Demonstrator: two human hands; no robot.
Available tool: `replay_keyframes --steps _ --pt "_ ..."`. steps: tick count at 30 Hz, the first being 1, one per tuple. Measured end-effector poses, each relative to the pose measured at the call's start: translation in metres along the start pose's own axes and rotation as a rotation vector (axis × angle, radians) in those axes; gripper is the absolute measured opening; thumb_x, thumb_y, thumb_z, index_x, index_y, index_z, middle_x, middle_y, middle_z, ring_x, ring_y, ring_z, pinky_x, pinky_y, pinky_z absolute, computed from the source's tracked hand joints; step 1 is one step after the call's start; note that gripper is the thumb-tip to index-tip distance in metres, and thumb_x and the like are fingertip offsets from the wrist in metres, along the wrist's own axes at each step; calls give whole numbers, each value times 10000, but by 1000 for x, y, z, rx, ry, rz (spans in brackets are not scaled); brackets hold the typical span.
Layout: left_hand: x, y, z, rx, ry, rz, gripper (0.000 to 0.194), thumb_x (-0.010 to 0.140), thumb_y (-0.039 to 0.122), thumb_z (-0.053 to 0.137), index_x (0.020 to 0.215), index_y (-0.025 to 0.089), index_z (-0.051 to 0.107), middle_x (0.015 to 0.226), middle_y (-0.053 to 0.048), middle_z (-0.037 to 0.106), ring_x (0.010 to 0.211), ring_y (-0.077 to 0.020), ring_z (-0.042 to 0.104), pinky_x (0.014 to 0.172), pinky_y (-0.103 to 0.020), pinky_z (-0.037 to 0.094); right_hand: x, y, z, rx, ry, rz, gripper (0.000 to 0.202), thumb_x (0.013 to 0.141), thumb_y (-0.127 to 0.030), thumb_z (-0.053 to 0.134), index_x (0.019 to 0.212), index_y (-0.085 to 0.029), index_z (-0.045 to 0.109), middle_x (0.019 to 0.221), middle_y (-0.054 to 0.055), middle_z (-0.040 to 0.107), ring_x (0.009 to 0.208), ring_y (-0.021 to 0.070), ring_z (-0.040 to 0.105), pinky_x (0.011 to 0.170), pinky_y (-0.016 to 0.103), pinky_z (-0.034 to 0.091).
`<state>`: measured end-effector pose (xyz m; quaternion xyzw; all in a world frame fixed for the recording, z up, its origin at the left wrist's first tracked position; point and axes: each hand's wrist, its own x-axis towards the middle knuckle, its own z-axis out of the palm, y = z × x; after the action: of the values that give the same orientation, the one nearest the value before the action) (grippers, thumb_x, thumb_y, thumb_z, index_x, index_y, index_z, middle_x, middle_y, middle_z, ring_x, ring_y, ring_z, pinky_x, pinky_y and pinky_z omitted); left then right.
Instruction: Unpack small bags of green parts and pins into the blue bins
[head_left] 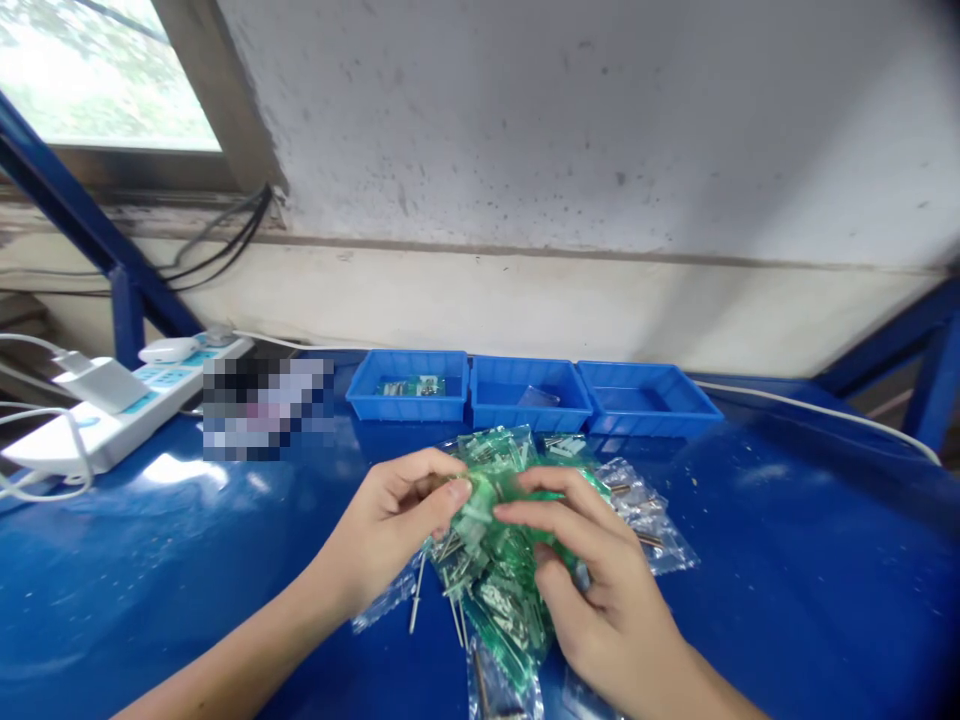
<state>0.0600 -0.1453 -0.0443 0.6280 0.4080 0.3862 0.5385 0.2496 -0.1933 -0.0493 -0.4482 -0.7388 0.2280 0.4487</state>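
Between thumb and fingers, my left hand (405,512) pinches a small green translucent plastic bag (484,494), blurred by motion. My right hand (600,565) is at the bag's right side with its fingers apart and curved; the fingertips are at or near the plastic, and contact is hard to tell. Below both hands lies a pile of green plastic bags (514,600) with small metal parts inside. Clear bags (649,515) with rod-like parts stick out at the right of the pile. A few thin metal rods (416,595) lie at its left edge.
Behind the pile stand three blue trays in a row: the left tray (360,408) holds green packets, the middle tray (487,415) a clear piece, and the right tray (652,422) shows a bare floor. A power strip (112,440) with plugs and cables lies at left.
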Motion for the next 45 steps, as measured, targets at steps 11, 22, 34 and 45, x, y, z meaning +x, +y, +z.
replay_keyframes --steps 11,22,34,45 --pt "-18 -2 10 636 -103 600 305 818 129 586 1090 255 641 1051 -88 621 856 -181 620 720 -285 520 8 -3 -1 133 72 179 210 881 -297 488 717 -211 585 596 -25 452 546 121 442 482 256 393" --pt "-5 12 2 143 -117 -65 223 850 395 541 873 192 631 541 38 512 411 -77 439 381 -189 326 -4 7 6 -202 -10 -226 521 822 -1 433 1298 -212 450 1046 95 439 884 176 482 674 312 472" --pt "44 14 -47 988 473 496 368 823 312 598 1174 201 584 966 -44 575 527 -80 439 643 -260 420 5 7 -6 -182 156 -27 387 824 -123 505 1196 -228 476 1044 56 471 914 170 504 751 317 456" --pt "34 -16 -18 828 7 110 344 832 303 526 1162 219 577 917 -32 645 512 -101 502 527 -260 426 9 18 -18 -93 269 24 419 770 -21 463 1131 -232 492 906 20 466 821 145 512 674 281 458"
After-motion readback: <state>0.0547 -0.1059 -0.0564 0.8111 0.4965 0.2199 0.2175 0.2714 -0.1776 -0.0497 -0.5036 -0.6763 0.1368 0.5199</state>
